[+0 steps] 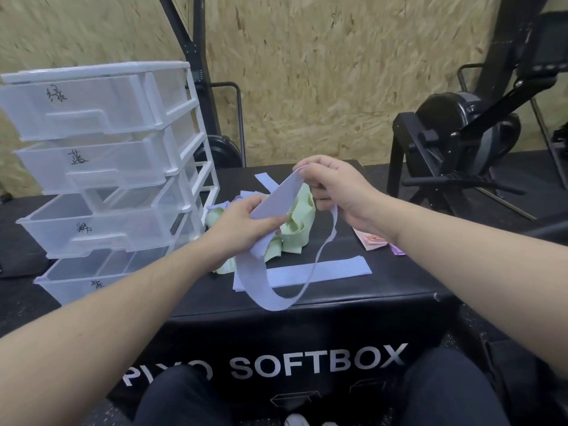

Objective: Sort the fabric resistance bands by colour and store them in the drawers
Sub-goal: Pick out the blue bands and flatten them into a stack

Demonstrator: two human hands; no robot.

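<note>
A pale blue fabric band (270,287) hangs as a loop between my hands above the black soft box (307,315). My left hand (242,222) pinches its lower end and my right hand (335,186) grips its upper end. Under them lies a crumpled heap of light green bands (299,226). Another pale blue band (325,272) lies flat on the box, and a further blue strip (267,181) sits at the back. Folded pink bands (373,241) lie under my right wrist. At the left stands a white drawer unit (101,167), its clear labelled drawers pulled partly out.
A purple band's edge (398,249) shows beside the pink ones. Black gym machines stand at the right (461,133) and behind the drawers (221,149). My knees (184,398) sit against the box front. A chipboard wall closes the back.
</note>
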